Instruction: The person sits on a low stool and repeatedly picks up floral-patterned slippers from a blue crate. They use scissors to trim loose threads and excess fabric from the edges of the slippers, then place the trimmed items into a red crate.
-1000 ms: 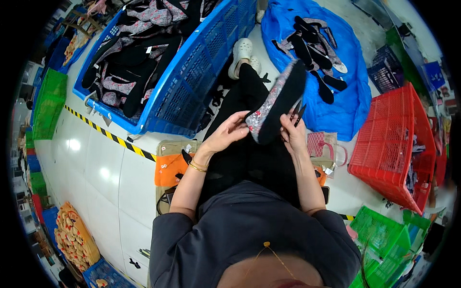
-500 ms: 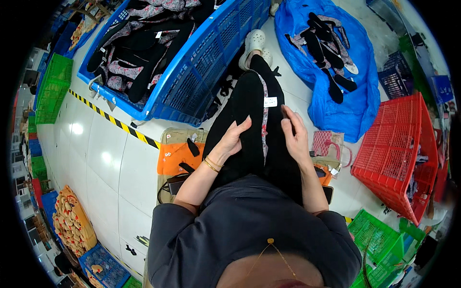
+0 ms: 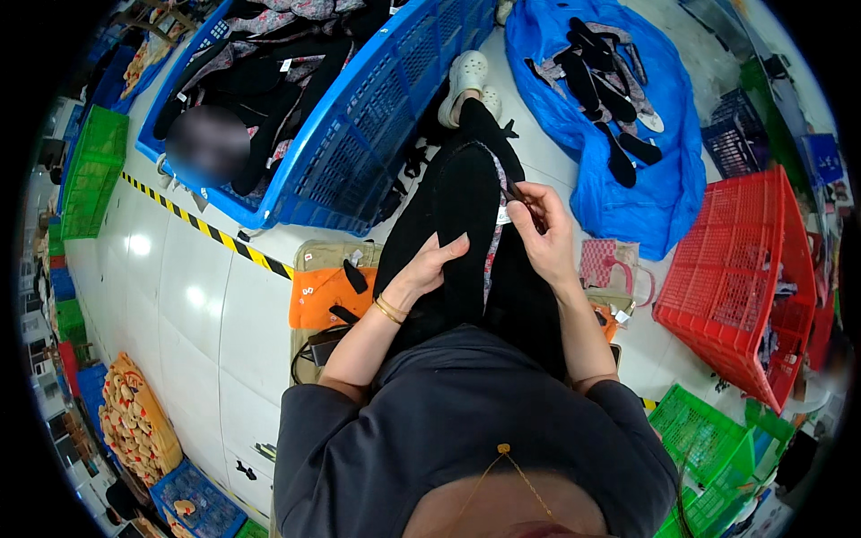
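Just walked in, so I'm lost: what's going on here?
A seated person has a floral-edged black fabric piece across their lap. The left hand is on it; the right hand, holding a mostly hidden dark tool, is at the white tag on its edge. Similar pieces lie in a blue crate and on a blue sheet.

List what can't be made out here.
Head view:
Dark tool in the right hand: shape mostly hidden by that hand.
White tag: print too small; partly behind that hand.
Blue basket: far end cut off by the top edge, near-left part blurred.
Red crate: inside mostly hidden by its own wall.
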A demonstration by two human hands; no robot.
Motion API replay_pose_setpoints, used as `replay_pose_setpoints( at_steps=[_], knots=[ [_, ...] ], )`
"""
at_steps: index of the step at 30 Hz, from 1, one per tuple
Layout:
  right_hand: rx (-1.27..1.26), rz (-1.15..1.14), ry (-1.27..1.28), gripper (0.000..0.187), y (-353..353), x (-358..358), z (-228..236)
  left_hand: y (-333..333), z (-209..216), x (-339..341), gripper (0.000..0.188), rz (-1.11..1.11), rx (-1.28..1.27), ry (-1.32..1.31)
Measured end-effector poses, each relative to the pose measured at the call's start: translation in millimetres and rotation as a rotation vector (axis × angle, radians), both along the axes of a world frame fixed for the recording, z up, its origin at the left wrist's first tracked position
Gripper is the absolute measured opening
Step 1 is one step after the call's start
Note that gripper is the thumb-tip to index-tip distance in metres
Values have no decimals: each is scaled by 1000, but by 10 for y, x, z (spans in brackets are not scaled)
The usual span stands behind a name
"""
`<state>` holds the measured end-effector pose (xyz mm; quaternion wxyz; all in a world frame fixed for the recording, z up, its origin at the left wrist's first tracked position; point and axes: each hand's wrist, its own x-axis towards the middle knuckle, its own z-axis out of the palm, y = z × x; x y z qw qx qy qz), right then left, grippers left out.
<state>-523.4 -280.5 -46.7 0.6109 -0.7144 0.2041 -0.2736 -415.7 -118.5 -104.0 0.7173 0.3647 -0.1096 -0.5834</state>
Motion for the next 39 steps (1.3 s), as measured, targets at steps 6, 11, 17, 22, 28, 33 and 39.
replay_pose_setpoints(
  at_steps=[6, 11, 17, 22, 28, 33, 39],
  knots=[
    [-21, 58, -46, 27, -55, 20, -12, 27, -86, 33, 44, -84, -62, 77],
    [-106, 163, 64, 23, -127, -15, 100, 51, -66, 40, 44, -95, -37, 120],
    [246, -45, -113, 12, -330, 66, -113, -9, 195, 33, 48, 30, 89, -497],
    [582, -89, -158, 22, -425, -9, -93, -131, 489, 12, 53, 385, 228, -1485],
    [418, -1, -183, 45, -371, -78, -103, -163, 479, -35, 63, 388, 319, -1691],
    [341, 210, -174, 61, -364, 5, 43, -55, 488, -35, 62, 291, 232, -1707],
    [394, -176, -160, 44, -711, 80, -317, 180, 761, 436, 75, 120, 126, -1638]
  ],
)
